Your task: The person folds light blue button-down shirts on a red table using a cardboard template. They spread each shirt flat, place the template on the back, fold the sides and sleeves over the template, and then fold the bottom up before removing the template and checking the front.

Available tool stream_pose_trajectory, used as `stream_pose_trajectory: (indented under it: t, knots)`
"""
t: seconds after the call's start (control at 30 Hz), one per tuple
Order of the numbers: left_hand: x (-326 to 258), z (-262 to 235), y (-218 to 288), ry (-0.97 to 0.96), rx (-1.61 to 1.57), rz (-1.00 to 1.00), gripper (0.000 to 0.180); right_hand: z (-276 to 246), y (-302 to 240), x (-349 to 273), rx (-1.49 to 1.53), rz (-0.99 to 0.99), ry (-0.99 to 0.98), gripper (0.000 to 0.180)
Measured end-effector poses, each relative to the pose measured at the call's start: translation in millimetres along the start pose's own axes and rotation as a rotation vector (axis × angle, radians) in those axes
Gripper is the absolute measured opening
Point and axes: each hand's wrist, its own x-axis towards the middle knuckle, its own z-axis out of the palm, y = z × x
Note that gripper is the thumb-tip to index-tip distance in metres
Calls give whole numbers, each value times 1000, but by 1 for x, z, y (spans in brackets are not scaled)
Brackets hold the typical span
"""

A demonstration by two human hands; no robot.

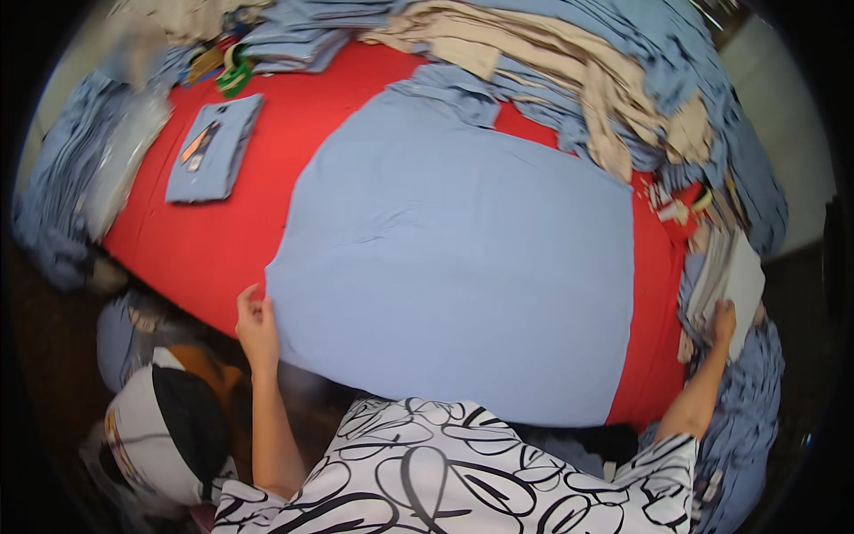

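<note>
- Bench (222, 231): covered in red; its near edge runs in front of the person.
- Large blue cloth (463, 267): spread flat across the middle of the bench, smooth apart from faint creases; its near hem hangs over the near edge, its far end runs under the heaps at the far edge.
- Left hand (256, 322): at the near-left corner of the large blue cloth, fingers pinched on the cloth's edge just by the near edge of the bench.
- Right hand (722, 322): at the right edge of the bench, fingers laid on a stack of pale sheets (738, 276); whether it grips the stack or only rests on it cannot be told.
- Folded blue garment (213, 147): lies alone toward the far-left corner of the bench, a small tag on top, well apart from the large cloth.
- Heap of blue and beige cloth (569, 71): piled along the far edge and down the far-right corner.
- Small tags and cards (676, 206): scattered near the right edge, between the heap and the pale sheets.
- More blue cloth (62, 196): bunched off the left edge of the bench.
</note>
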Motion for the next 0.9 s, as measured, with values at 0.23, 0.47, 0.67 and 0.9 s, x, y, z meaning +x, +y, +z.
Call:
stream_pose_trajectory:
  t: [0.23,0.47,0.67,0.9]
  knots:
    - [26,27,53,16,359,549,27,-147,-172,-59,22,-228,153,33]
    - [165,120,72,-167,328,267,35,-227,-398,-213,747,-925,-243,22]
    - [241,111,76,-835,-353,-173,37,-78,-518,-241,1019,-884,-927,19]
    - [250,94,73,-732,32,145,33,36,-555,-273,582,-896,-825,23]
